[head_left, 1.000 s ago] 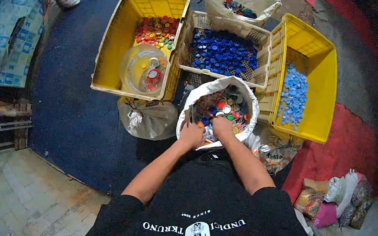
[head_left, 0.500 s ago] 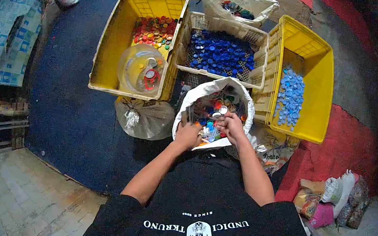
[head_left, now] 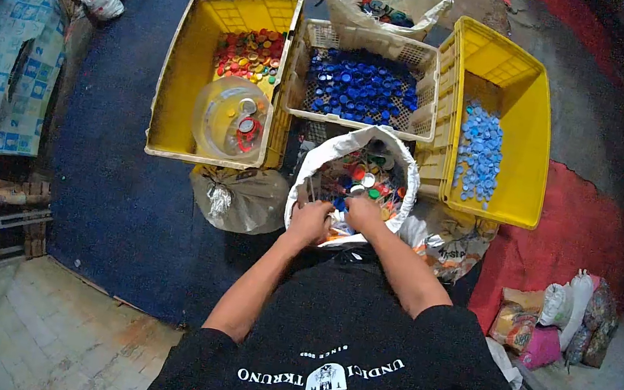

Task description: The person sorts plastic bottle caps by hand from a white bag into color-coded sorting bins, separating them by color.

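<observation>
A white sack (head_left: 407, 158), its rim folded open, stands in front of my body with mixed bottle caps (head_left: 356, 176) of several colours inside. My left hand (head_left: 310, 223) is at the near left of the sack's mouth, fingers curled; what they hold, if anything, is hidden. Beside it, my right hand (head_left: 363, 215) reaches down among the caps. Its fingers are bent and closed, and their tips are hidden, so I cannot make out what is in them. Red, white, blue and green caps lie just beyond both hands.
Behind the sack stands a white crate (head_left: 299, 70) of dark blue caps (head_left: 361, 88). A yellow crate (head_left: 182, 85) at left holds red and yellow caps and a clear round container (head_left: 213, 122). Another yellow crate (head_left: 527, 147) at right holds light blue caps (head_left: 479, 152).
My right hand has moved left and slightly down, closer to my left hand and deeper among the caps. My left hand stays near the same place. The view has shifted slightly.
</observation>
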The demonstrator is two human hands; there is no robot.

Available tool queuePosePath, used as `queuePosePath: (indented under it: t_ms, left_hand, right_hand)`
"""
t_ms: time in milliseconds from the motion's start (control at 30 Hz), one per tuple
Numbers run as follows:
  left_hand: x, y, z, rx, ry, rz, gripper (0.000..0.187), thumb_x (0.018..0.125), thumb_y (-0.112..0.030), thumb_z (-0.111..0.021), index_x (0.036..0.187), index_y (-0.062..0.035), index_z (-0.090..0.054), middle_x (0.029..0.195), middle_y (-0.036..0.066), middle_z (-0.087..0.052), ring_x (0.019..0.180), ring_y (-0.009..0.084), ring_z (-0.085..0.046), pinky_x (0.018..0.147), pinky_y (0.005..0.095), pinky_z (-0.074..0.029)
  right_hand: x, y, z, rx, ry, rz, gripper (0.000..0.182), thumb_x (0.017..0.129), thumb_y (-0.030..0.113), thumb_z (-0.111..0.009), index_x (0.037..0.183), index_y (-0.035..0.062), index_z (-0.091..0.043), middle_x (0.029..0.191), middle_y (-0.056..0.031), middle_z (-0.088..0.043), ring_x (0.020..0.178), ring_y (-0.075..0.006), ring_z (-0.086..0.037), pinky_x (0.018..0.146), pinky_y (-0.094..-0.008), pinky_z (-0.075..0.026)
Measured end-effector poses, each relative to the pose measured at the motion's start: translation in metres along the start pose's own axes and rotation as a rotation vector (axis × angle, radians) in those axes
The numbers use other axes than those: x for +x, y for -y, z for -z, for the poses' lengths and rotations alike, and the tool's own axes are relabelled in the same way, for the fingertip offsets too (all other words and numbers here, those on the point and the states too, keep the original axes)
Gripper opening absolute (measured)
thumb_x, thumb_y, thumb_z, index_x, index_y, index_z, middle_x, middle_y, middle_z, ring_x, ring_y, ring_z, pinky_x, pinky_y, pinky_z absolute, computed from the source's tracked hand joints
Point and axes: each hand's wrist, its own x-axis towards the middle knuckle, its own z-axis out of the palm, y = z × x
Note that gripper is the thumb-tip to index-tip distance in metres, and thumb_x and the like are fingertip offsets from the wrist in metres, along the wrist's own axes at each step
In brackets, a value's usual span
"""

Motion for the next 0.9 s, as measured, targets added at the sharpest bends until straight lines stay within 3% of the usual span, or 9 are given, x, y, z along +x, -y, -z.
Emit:
queuePosePath:
  t_ms: [133, 233, 333, 367, 467, 600, 667, 733, 900]
  left_hand:
    - [0.023, -0.012, 0.013, -0.138, -0.079, -0.082, 0.027, 0.081, -0.016, -0.059, 0.105, -0.005, -0.061, 0.096, 0.017, -0.06, 0.093, 0.036, -0.059, 0.081, 0.0474, -0.047]
    - [0.054, -0.024, 0.018, -0.138, -0.164, -0.227, 0.027, 0.079, -0.015, -0.062, 0.103, -0.0021, -0.06, 0.094, 0.018, -0.059, 0.09, 0.0379, -0.058, 0.077, 0.0452, -0.049]
    - [0.094, -0.04, 0.013, -0.068, -0.099, -0.3, 0.03, 0.077, -0.018, -0.065, 0.103, -0.0038, -0.06, 0.095, 0.018, -0.06, 0.09, 0.0369, -0.059, 0.075, 0.0447, -0.049]
    - [0.104, -0.048, 0.011, -0.028, -0.029, -0.336, 0.03, 0.076, -0.019, -0.066, 0.102, -0.0068, -0.061, 0.093, 0.017, -0.061, 0.09, 0.0348, -0.061, 0.074, 0.0454, -0.049]
    - [0.139, -0.072, -0.004, 0.166, 0.052, -0.369, 0.028, 0.073, -0.024, -0.066, 0.099, -0.0141, -0.066, 0.094, 0.011, -0.064, 0.088, 0.0297, -0.064, 0.072, 0.0444, -0.048]
    - [0.183, -0.077, -0.031, 0.221, -0.04, -0.397, 0.023, 0.073, -0.026, -0.067, 0.091, -0.0131, -0.071, 0.091, 0.011, -0.069, 0.084, 0.0299, -0.067, 0.073, 0.0446, -0.051]
    - [0.197, -0.087, -0.031, 0.243, 0.167, -0.08, 0.024, 0.074, -0.027, -0.066, 0.09, -0.0099, -0.072, 0.094, 0.014, -0.07, 0.088, 0.0302, -0.068, 0.076, 0.0432, -0.053]
    - [0.205, -0.097, -0.021, 0.227, 0.196, -0.069, 0.025, 0.075, -0.025, -0.066, 0.092, -0.0076, -0.073, 0.098, 0.015, -0.069, 0.092, 0.0298, -0.068, 0.078, 0.0409, -0.054]
    - [0.223, -0.094, -0.041, 0.293, 0.196, -0.053, 0.022, 0.074, -0.023, -0.066, 0.087, -0.0073, -0.073, 0.093, 0.014, -0.07, 0.086, 0.0303, -0.069, 0.074, 0.0401, -0.054]
  right_hand:
    - [-0.034, 0.02, 0.042, 0.071, 0.017, -0.127, 0.03, 0.078, 0.027, -0.056, 0.094, 0.0035, -0.062, 0.089, -0.0216, -0.064, 0.088, -0.0349, -0.064, 0.077, -0.048, -0.05]
    - [-0.047, 0.011, 0.037, 0.545, -0.235, -0.315, 0.031, 0.077, 0.026, -0.054, 0.092, -0.0013, -0.059, 0.093, -0.0267, -0.062, 0.089, -0.0414, -0.061, 0.079, -0.0461, -0.048]
    - [-0.058, -0.018, 0.012, 0.756, -0.347, -0.37, 0.028, 0.082, 0.024, -0.052, 0.092, -0.001, -0.057, 0.088, -0.0201, -0.064, 0.082, -0.0381, -0.063, 0.075, -0.0449, -0.049]
    - [-0.067, -0.014, 0.027, 1.637, -0.291, -0.809, 0.02, 0.086, 0.023, -0.053, 0.089, 0.0032, -0.056, 0.081, -0.0097, -0.062, 0.065, -0.026, -0.06, 0.066, -0.0403, -0.049]
    - [-0.085, 0.0, 0.06, 2.126, -0.484, -0.646, 0.014, 0.088, 0.024, -0.053, 0.088, 0.0104, -0.05, 0.069, -0.003, -0.049, 0.055, -0.0158, -0.047, 0.055, -0.0306, -0.045]
    - [-0.084, -0.004, 0.09, 2.344, -0.559, -0.546, 0.009, 0.084, 0.013, -0.055, 0.087, 0.0067, -0.049, 0.076, -0.0074, -0.053, 0.053, -0.0129, -0.04, 0.053, -0.0273, -0.041]
    - [-0.083, 0.0, 0.11, 2.356, -0.652, -0.583, 0.008, 0.083, 0.01, -0.054, 0.084, 0.0042, -0.05, 0.077, -0.0089, -0.054, 0.051, -0.012, -0.038, 0.052, -0.0262, -0.039]
    - [-0.084, 0.004, 0.125, 2.355, -0.737, -0.399, 0.006, 0.083, 0.009, -0.054, 0.08, 0.0052, -0.05, 0.077, -0.0093, -0.055, 0.049, -0.011, -0.037, 0.051, -0.0257, -0.036]
    - [-0.108, 0.034, 0.149, 2.345, -0.831, -0.402, 0.013, 0.084, 0.01, -0.056, 0.075, 0.0095, -0.047, 0.073, -0.0052, -0.054, 0.047, -0.0086, -0.037, 0.052, -0.0252, -0.034]
